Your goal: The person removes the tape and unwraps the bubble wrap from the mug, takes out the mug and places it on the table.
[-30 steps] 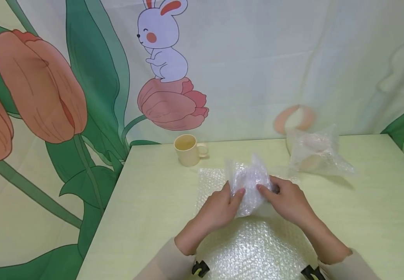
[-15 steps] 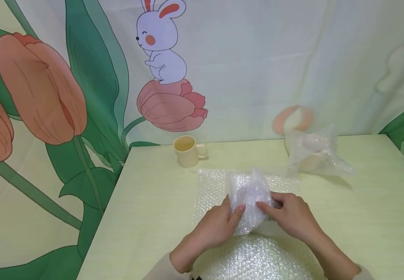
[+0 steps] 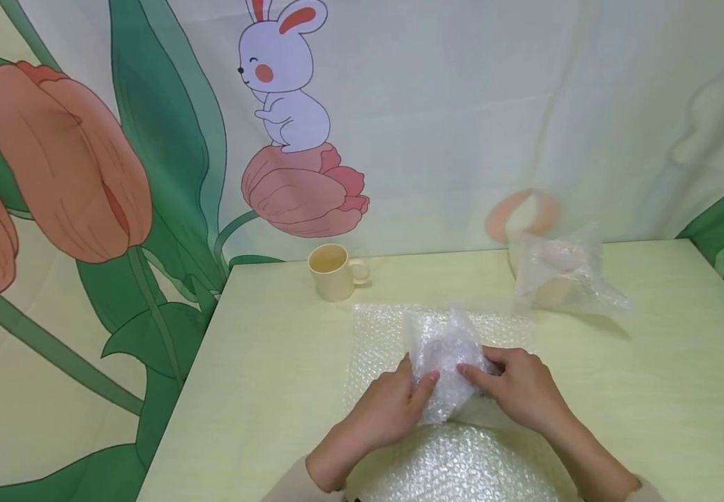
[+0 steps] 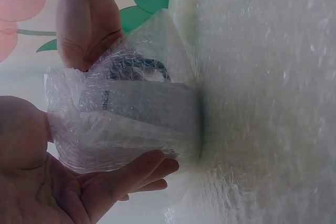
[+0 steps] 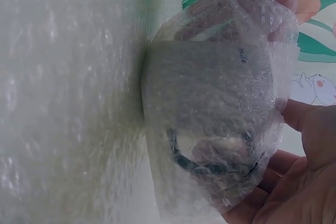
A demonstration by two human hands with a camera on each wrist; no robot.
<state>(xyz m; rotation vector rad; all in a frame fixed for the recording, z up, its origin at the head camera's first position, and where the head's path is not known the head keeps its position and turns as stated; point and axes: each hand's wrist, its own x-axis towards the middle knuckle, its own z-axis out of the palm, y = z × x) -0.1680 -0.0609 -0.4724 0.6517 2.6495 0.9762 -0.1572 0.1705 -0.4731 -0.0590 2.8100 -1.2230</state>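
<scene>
A mug wrapped in bubble wrap stands between both hands on a flat bubble wrap sheet. Through the film, the right wrist view shows a pale mug body and a dark handle. My left hand holds the left side, its thumb on top and its fingers along the wall. On the handle side, my right hand grips the gathered wrap, with the thumb pressing the top. In the head view the wrap hides the right fingertips.
A cream mug stands upright at the back, its handle to the right. Toward the back right sits another wrapped bundle with something tan inside. More bubble wrap bulges up at the near edge of the pale table. A printed cloth hangs behind.
Both hands and the wrapped mug have come down and nearer to me since one second ago. In the last half second they have barely moved.
</scene>
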